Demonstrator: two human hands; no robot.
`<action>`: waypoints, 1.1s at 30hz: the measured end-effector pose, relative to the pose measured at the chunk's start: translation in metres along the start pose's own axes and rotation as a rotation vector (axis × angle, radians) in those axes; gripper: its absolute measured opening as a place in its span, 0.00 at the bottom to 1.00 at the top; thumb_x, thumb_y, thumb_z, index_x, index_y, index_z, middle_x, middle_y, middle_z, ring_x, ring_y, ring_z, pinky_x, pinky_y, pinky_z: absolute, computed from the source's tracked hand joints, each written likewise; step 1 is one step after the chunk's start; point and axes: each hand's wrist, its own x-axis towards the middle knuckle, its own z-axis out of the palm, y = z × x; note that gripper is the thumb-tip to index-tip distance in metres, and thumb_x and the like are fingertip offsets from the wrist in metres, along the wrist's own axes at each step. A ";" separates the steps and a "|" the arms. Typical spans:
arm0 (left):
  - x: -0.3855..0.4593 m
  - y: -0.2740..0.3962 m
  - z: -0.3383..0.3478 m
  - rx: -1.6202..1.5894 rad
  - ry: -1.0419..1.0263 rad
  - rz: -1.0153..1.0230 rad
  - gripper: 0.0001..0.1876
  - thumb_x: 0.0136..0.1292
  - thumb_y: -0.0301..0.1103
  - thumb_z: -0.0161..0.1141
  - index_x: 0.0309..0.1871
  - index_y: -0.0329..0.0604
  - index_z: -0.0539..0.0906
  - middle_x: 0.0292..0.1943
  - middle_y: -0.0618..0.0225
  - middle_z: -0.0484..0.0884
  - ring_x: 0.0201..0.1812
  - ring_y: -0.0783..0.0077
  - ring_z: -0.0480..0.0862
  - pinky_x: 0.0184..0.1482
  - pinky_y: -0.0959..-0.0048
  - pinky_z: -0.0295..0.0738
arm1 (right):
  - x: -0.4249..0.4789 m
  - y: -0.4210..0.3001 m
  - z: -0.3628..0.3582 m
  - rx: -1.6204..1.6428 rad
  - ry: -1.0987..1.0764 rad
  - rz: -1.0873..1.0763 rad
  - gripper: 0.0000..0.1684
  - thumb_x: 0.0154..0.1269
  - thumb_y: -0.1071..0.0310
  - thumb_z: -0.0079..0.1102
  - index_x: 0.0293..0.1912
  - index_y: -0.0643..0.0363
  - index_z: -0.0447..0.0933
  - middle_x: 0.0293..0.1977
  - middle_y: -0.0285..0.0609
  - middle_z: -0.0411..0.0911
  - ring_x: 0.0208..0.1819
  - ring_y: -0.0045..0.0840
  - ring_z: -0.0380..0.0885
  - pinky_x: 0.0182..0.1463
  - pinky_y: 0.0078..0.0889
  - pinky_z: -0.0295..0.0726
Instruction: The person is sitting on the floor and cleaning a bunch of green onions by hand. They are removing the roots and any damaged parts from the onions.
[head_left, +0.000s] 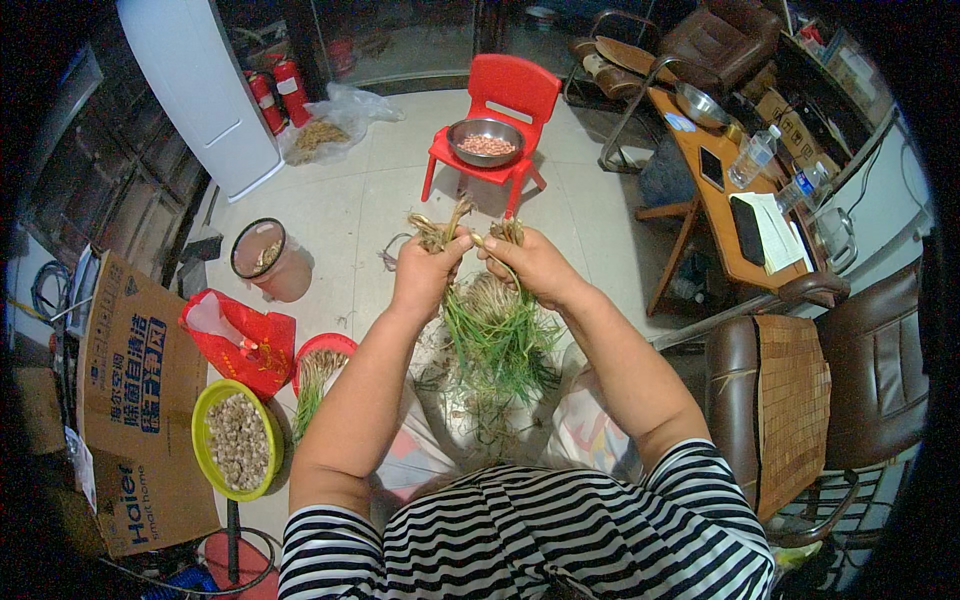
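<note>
My left hand (427, 266) grips a bunch of dry, brownish plant stalks (435, 231), whose ends stick out above the fist. Close beside it, my right hand (536, 262) is closed on a smaller bunch with dry tops (507, 228); thin green leaves hang below it. Thumbs nearly meet around a small pale piece (477, 239), perhaps a bulb or stem end. Below both hands lies a heap of green, onion-like plants (502, 341) with pale, stringy roots, between my knees. Loose bits of leaf and peel are scattered around the heap.
To the left are a yellow-green basin (276, 450) of garlic, a red basin (330, 342) with more plants, a red bag (255, 352) and a bin (289, 277). Ahead, a red chair (514, 82) bears a metal bowl (487, 156). A wooden table (701, 150) stands at right.
</note>
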 end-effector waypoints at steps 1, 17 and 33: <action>-0.001 0.001 0.000 -0.004 -0.001 -0.001 0.07 0.58 0.30 0.65 0.38 0.39 0.81 0.22 0.76 0.75 0.21 0.84 0.68 0.23 0.82 0.61 | 0.000 0.000 -0.001 0.007 -0.008 0.018 0.16 0.68 0.56 0.52 0.35 0.60 0.73 0.18 0.30 0.67 0.18 0.12 0.62 0.22 0.18 0.61; 0.000 0.005 -0.006 0.088 -0.103 -0.013 0.05 0.58 0.28 0.61 0.35 0.37 0.80 0.22 0.77 0.73 0.21 0.83 0.66 0.24 0.81 0.58 | 0.005 0.010 -0.004 -0.232 -0.053 -0.094 0.13 0.64 0.61 0.58 0.31 0.62 0.74 0.22 0.28 0.70 0.25 0.13 0.66 0.29 0.22 0.67; 0.002 0.008 -0.006 -0.089 -0.172 -0.096 0.07 0.62 0.31 0.60 0.39 0.38 0.80 0.23 0.76 0.74 0.20 0.84 0.65 0.22 0.83 0.59 | 0.001 -0.006 -0.011 0.496 -0.008 -0.031 0.12 0.67 0.59 0.54 0.33 0.57 0.71 0.18 0.27 0.64 0.19 0.13 0.61 0.22 0.15 0.58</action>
